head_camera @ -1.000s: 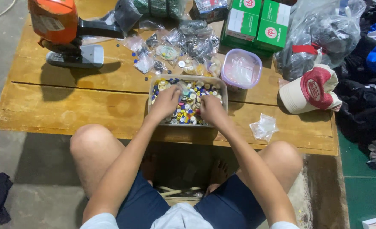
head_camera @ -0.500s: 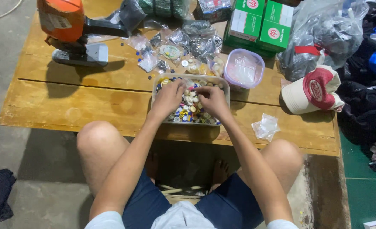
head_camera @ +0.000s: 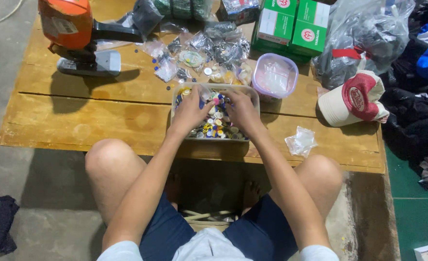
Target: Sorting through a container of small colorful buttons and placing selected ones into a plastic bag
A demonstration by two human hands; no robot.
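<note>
A clear rectangular plastic box (head_camera: 250, 92) full of small coloured buttons (head_camera: 216, 126) sits on the low wooden table (head_camera: 102, 113) in front of me. My left hand (head_camera: 190, 110) rests inside the box on its left side, fingers bent down into the buttons. My right hand (head_camera: 240, 108) lies beside it on the right half, fingers curled among the buttons near the far edge. The two hands almost touch at the fingertips. What the fingers pinch is hidden.
An orange press machine (head_camera: 73, 34) stands at the table's far left. Small plastic bags of parts (head_camera: 209, 53) lie behind the box, a lidded round tub (head_camera: 274, 76) to its right, green cartons (head_camera: 293, 24), a cap (head_camera: 354, 99) and a crumpled bag (head_camera: 301, 141).
Both hands have slid further forward in the box, toward its far edge, and drawn closer together. The view has shifted slightly.
</note>
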